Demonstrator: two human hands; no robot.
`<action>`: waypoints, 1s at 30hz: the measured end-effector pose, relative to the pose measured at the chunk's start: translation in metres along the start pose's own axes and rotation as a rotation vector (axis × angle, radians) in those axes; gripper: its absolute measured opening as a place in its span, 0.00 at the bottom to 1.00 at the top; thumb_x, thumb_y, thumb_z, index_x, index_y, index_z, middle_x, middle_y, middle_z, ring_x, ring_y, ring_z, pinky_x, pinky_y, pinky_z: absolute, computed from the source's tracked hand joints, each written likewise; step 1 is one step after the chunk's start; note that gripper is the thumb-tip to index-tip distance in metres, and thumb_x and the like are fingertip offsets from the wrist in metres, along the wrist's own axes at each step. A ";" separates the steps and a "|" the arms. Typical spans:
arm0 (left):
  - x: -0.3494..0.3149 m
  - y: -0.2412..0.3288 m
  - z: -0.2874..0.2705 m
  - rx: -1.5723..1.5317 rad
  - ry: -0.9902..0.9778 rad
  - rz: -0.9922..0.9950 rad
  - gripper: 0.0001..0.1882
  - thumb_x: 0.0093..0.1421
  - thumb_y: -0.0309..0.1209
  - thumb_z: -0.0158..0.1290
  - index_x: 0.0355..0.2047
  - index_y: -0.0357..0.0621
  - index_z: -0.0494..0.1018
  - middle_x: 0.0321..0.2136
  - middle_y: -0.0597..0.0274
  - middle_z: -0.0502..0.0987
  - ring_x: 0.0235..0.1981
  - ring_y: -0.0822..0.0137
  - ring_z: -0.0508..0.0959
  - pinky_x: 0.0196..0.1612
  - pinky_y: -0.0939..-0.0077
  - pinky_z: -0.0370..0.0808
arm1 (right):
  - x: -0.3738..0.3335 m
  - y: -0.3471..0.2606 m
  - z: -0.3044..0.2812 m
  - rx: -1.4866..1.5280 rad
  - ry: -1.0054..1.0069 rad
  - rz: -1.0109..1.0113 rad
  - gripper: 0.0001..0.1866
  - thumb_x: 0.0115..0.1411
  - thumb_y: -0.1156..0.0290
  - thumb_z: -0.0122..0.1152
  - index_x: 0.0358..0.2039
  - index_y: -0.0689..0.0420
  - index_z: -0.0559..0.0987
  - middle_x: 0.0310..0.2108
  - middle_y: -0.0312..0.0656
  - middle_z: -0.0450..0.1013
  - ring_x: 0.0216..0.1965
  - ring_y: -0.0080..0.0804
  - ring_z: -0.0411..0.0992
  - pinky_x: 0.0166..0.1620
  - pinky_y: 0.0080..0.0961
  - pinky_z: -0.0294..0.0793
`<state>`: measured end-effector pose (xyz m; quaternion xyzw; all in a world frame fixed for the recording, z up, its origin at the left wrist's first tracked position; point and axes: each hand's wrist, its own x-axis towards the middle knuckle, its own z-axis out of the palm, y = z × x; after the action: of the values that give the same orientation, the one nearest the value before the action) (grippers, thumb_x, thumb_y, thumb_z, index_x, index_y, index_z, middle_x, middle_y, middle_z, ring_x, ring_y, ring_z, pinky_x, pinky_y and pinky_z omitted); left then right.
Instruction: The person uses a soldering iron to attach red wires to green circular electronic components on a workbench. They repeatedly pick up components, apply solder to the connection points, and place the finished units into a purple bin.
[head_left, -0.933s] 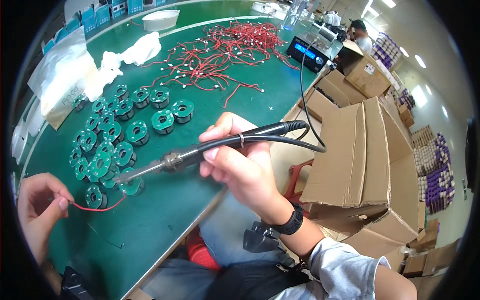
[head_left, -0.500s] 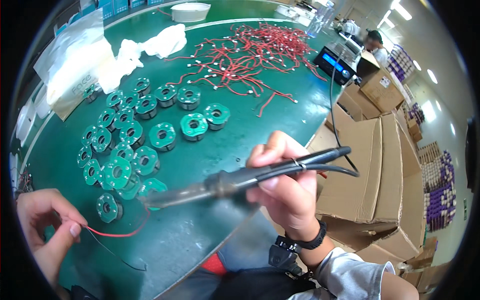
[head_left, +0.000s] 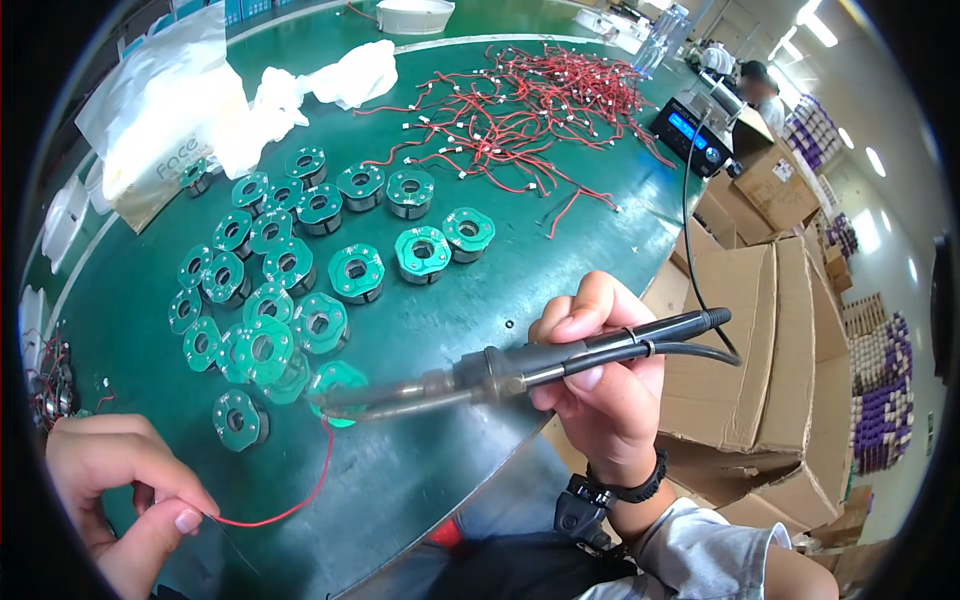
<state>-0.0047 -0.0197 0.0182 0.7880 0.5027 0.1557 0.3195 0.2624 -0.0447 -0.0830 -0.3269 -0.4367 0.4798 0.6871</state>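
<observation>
My right hand [head_left: 615, 400] grips a black soldering iron [head_left: 520, 368], its thumb and fingers closed round the handle. The iron points left, and its blurred tip end lies over a round green circuit board [head_left: 340, 378]. From beside the tip a red wire [head_left: 318, 490] curves down to my left hand [head_left: 130, 490], which pinches it between thumb and forefinger. A thin black wire [head_left: 240, 555] trails from the same pinch. Whether the tip touches the board or the wire is hidden by blur. Several similar boards on dark ring-shaped cores [head_left: 357, 272] stand close by.
Red wires with white connectors [head_left: 560, 100] lie heaped at the back of the green table [head_left: 480, 300]. A black station with a blue display [head_left: 690, 135] sits far right, its cable running to the iron. Plastic bags [head_left: 170, 110] lie far left. Cardboard boxes [head_left: 720, 350] stand right of the table.
The view has shifted slightly, moving the scene right. My left hand has drawn nearer to me with the red wire, which hangs in a longer curve. The iron stays over the same board.
</observation>
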 end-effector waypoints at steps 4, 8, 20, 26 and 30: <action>0.000 -0.004 0.001 -0.103 0.019 0.038 0.04 0.39 0.23 0.53 0.18 0.38 0.70 0.15 0.62 0.69 0.16 0.74 0.67 0.22 0.85 0.62 | -0.001 -0.002 0.000 -0.020 -0.007 -0.007 0.10 0.47 0.71 0.56 0.28 0.60 0.66 0.20 0.41 0.66 0.16 0.19 0.65 0.17 0.09 0.56; 0.001 -0.006 -0.001 -0.066 -0.014 0.067 0.04 0.40 0.24 0.53 0.18 0.38 0.70 0.15 0.61 0.69 0.16 0.74 0.67 0.22 0.85 0.62 | -0.001 0.000 -0.003 -0.017 -0.027 -0.021 0.09 0.47 0.74 0.55 0.28 0.60 0.67 0.21 0.39 0.66 0.17 0.18 0.65 0.18 0.09 0.57; -0.009 -0.024 -0.007 -0.237 0.044 0.177 0.02 0.40 0.20 0.53 0.18 0.37 0.73 0.16 0.61 0.72 0.16 0.74 0.69 0.18 0.84 0.60 | 0.000 0.001 0.008 -0.067 0.022 -0.053 0.12 0.47 0.69 0.57 0.28 0.58 0.65 0.20 0.39 0.65 0.16 0.17 0.64 0.15 0.07 0.55; -0.014 -0.033 -0.005 -0.180 0.091 0.203 0.04 0.41 0.17 0.52 0.18 0.37 0.73 0.16 0.62 0.72 0.17 0.74 0.70 0.18 0.84 0.61 | -0.004 0.003 0.009 -0.127 -0.022 -0.092 0.14 0.47 0.67 0.60 0.28 0.58 0.65 0.20 0.39 0.65 0.16 0.18 0.63 0.16 0.08 0.56; -0.007 -0.024 -0.003 -0.184 0.104 0.232 0.05 0.41 0.15 0.53 0.19 0.38 0.72 0.17 0.62 0.73 0.19 0.74 0.70 0.20 0.84 0.61 | -0.004 0.004 0.009 -0.151 -0.051 -0.091 0.15 0.46 0.66 0.61 0.28 0.58 0.65 0.19 0.39 0.65 0.16 0.19 0.63 0.17 0.08 0.56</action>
<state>-0.0265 -0.0180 0.0050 0.7991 0.4079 0.2774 0.3436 0.2518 -0.0468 -0.0842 -0.3452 -0.5036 0.4218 0.6703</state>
